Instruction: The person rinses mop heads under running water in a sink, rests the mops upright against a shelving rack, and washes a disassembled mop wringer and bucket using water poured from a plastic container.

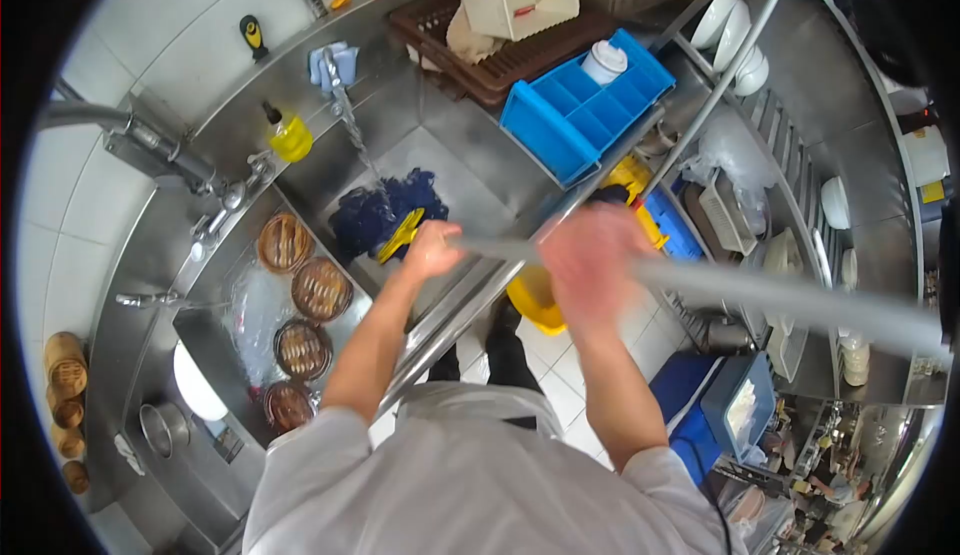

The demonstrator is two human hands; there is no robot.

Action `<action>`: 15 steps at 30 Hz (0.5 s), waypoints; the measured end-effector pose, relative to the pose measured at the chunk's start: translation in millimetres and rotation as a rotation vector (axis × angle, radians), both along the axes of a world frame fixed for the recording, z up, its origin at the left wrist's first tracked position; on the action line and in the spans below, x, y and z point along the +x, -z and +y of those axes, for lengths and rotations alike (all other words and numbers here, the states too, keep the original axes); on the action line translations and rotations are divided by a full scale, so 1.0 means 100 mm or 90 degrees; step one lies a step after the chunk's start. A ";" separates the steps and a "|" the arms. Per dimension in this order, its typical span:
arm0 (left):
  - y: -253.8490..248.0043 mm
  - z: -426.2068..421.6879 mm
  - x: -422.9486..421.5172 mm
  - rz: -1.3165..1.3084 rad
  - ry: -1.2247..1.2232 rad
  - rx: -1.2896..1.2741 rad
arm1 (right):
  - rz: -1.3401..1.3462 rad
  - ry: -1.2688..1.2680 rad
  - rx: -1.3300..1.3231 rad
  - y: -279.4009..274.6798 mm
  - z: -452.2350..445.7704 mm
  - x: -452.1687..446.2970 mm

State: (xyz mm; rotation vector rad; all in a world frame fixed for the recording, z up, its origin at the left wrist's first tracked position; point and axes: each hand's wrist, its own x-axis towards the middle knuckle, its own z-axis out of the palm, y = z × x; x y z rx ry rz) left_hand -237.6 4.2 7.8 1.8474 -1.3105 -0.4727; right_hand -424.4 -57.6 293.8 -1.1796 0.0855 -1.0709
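Note:
A mop with dark blue strands [352,217] lies in the metal sink [470,170], its yellow clamp [402,236] tilted against them. Water from the tap [335,70] runs onto the strands. My left hand [433,248] is closed round the lower end of the grey mop handle [780,293], close by the clamp. Higher up the same handle, my right hand [595,260] grips it over the sink's front edge, blurred by motion. From there the handle stretches far out to the right.
Bamboo steamer baskets [322,289] sit in the left basin. A blue divided bin [588,105] and a brown crate [420,30] stand behind the sink. Metal shelving [790,155] with bowls is at right, near the handle. A yellow bucket [537,300] is below.

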 end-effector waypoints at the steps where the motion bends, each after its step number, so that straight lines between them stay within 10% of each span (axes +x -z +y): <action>1: 0.45 -0.02 0.11 -0.044 -0.075 -0.095 | 0.047 0.013 0.056 0.21 -0.03 0.13; 2: -0.33 -0.09 0.25 0.117 0.103 0.223 | 0.049 -0.035 0.078 0.13 -0.16 0.10; 7: -1.55 -0.11 -0.25 -0.049 0.215 -0.066 | -0.119 -0.287 -0.181 -1.03 -0.50 -0.51; 9: -1.58 -0.11 -0.70 -0.050 0.010 -0.212 | -0.186 -0.327 -0.289 -1.43 -0.48 -0.72; 12: -1.24 -0.27 -0.77 -0.057 -0.307 -0.385 | -0.127 0.117 -0.113 -1.06 -0.10 -0.50; 15: 0.00 -0.22 -0.53 0.078 -0.350 -0.117 | 0.181 -0.057 -0.095 -0.02 -0.32 -0.24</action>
